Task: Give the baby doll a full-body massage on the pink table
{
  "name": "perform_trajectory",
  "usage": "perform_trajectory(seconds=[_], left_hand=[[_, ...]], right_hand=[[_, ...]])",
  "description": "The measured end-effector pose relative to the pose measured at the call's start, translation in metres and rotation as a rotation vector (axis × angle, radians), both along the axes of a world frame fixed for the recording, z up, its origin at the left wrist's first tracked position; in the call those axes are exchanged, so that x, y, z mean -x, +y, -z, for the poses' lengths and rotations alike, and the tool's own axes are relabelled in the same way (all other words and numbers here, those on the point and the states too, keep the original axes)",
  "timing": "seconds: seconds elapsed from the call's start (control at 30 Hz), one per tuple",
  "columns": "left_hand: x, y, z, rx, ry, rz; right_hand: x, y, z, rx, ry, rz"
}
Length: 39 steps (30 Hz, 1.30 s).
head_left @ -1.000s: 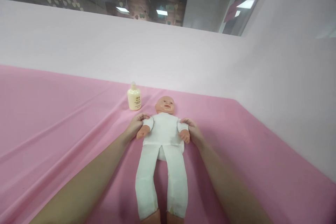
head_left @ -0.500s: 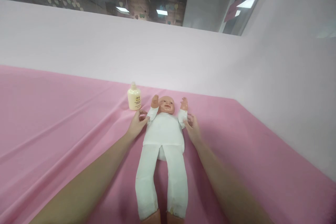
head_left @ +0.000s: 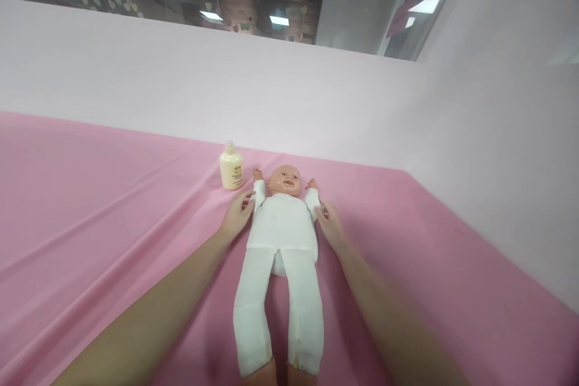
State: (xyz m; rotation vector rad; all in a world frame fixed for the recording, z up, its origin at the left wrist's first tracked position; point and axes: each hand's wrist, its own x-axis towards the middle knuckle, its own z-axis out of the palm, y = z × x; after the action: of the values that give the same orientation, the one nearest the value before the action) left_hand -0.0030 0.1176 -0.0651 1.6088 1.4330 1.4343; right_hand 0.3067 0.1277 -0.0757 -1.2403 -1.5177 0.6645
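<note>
— What can't you make out?

— The doll's point(head_left: 283, 235) feet are cut off at the bottom of the view, and the label on the cream bottle point(head_left: 231, 167) is too small to read.

— Where does the doll lie?

— On its back on the pink cloth point(head_left: 90, 205), head near the far edge of the surface by the pale wall point(head_left: 181, 90). Open cloth spreads wide to the left, with less room to the right.

— And the hands?

— The left hand point(head_left: 236, 215) pinches the doll's sleeve just beside the bottle; the right hand point(head_left: 330, 223) pinches the other sleeve.

— Changed since half a second ago?

— The doll's arms are lower, nearer the cloth beside its head.
</note>
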Motion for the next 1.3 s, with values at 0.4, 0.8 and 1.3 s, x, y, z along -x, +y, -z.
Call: perform_trajectory(seconds=[0.4,0.8,1.3], left_hand=[[0.004,0.003,0.002,0.092,-0.036,-0.029],[0.004,0.0,-0.003,0.144,-0.325,0.122],[0.003,-0.002,-0.008,0.16,-0.625,0.224]], right_hand=[[0.001,-0.004,-0.007,0.074,0.087,-0.057],[-0.001,0.003,-0.005,0.131,0.505,-0.179],[0.001,-0.01,-0.017,0.203,0.66,-0.281]])
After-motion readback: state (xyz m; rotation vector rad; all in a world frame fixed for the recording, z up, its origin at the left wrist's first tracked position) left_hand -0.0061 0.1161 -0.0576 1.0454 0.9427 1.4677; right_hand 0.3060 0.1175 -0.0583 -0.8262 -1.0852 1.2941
